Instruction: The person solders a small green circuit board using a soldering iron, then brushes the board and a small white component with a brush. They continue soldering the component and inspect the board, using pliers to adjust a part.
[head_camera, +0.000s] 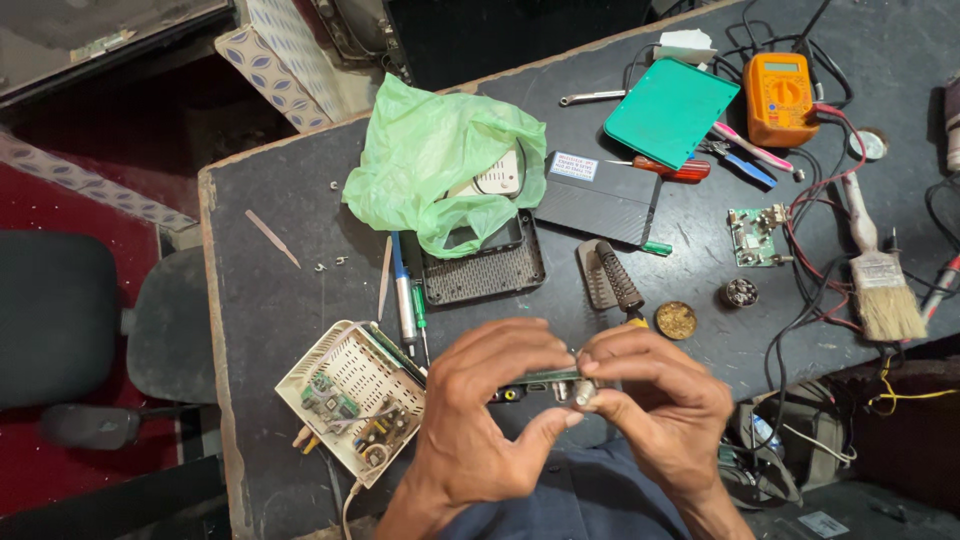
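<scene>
My left hand (480, 420) and my right hand (660, 400) together grip a small green circuit board (545, 380) held edge-on above the near edge of the dark workbench (270, 300). Yellow and metal connectors show along the board's lower edge, between my thumbs. Left of my hands lies an opened white plastic casing (345, 385) with a circuit board and components inside.
A green plastic bag (430, 160) covers a device on a black grille tray (485, 270). Also on the bench: a black box (600, 200), teal case (670, 110), orange multimeter (780, 95), paintbrush (880, 280), soldering iron stand (615, 275), small board (755, 235), pens and screwdrivers (405, 295).
</scene>
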